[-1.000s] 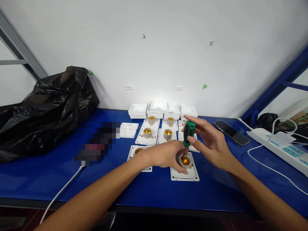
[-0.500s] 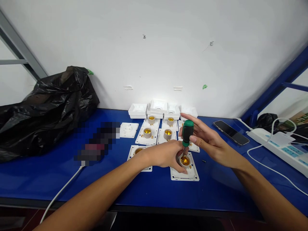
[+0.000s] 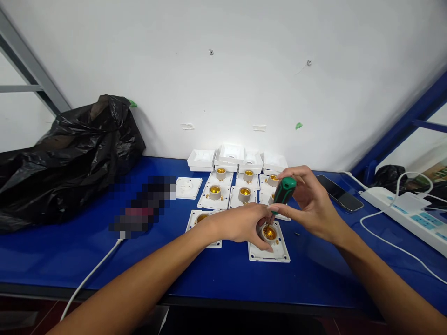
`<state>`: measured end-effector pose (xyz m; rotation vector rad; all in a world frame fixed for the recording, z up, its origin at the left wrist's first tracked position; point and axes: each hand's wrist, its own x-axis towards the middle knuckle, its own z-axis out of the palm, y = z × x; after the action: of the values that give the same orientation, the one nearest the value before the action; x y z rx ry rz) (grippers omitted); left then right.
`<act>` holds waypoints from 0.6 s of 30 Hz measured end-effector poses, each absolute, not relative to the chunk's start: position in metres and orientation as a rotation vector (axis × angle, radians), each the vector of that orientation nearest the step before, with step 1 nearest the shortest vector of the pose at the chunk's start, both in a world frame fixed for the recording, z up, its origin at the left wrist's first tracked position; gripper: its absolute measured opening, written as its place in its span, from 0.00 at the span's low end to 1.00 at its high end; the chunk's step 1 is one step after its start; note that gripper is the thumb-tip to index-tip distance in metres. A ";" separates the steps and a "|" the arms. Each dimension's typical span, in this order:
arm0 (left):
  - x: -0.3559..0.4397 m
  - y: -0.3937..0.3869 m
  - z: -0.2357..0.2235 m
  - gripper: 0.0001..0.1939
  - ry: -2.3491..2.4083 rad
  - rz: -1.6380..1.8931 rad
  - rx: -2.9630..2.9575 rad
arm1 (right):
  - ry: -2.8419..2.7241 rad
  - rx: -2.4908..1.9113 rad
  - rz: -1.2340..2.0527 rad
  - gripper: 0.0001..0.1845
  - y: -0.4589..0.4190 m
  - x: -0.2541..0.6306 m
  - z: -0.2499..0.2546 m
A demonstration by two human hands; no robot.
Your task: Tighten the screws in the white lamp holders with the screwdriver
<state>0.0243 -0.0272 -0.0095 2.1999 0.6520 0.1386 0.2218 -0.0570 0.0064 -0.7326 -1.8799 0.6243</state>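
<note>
At the near middle of the blue worktop point(image 3: 52, 265), your left hand point(image 3: 240, 224) was curled over the lamp socket point(image 3: 269, 231), thumb and fingers closed around its pale collar and pinning it on its white square plate point(image 3: 268, 251). The brass inside of the socket showed just past your thumb. Your right hand point(image 3: 310, 202) was closed on the green-handled screwdriver point(image 3: 283, 191), gripping the handle between the thumb below and the bent fingers above. The tool leaned with its handle tipped toward the right and its shaft running down into the socket mouth; the tip itself was hidden behind your left thumb, so you could not tell what it touched.

Behind your hands lay more white plates with brass sockets point(image 3: 215, 191) in rows, and a line of white box covers point(image 3: 201, 159) stood against the wall. A small dark screw point(image 3: 296, 233) lay just right of the plate you held. A phone point(image 3: 340, 192) lay flat farther right, near a white power strip point(image 3: 408, 214). A black plastic bag point(image 3: 70, 153) was heaped at the far left.
</note>
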 end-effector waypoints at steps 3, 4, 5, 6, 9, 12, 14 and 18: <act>0.024 -0.028 -0.009 0.23 0.688 0.110 2.197 | -1.872 -0.757 0.488 0.30 -0.058 0.220 0.000; 0.024 -0.028 -0.009 0.23 0.706 0.105 2.194 | -1.881 -0.752 0.448 0.31 -0.059 0.219 -0.001; 0.023 -0.029 -0.009 0.23 0.720 0.107 2.190 | -1.902 -0.749 0.416 0.31 -0.060 0.218 -0.002; 0.023 -0.029 -0.010 0.24 0.728 0.113 2.184 | -1.930 -0.749 0.397 0.31 -0.061 0.218 -0.003; 0.023 -0.030 -0.011 0.23 0.722 0.139 2.162 | -2.009 -0.774 0.387 0.33 -0.063 0.217 -0.003; 0.023 -0.030 -0.011 0.22 0.713 0.155 2.176 | -2.022 -0.805 0.328 0.35 -0.063 0.216 -0.004; 0.023 -0.029 -0.011 0.21 0.718 0.145 2.190 | -2.016 -0.801 0.266 0.35 -0.062 0.216 -0.004; 0.023 -0.029 -0.010 0.22 0.724 0.114 2.170 | -1.986 -0.714 0.176 0.35 -0.058 0.217 -0.006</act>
<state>0.0231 -0.0288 -0.0102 2.1699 0.7245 0.1142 0.2173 -0.0580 -0.0060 -0.7145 -1.9856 0.1758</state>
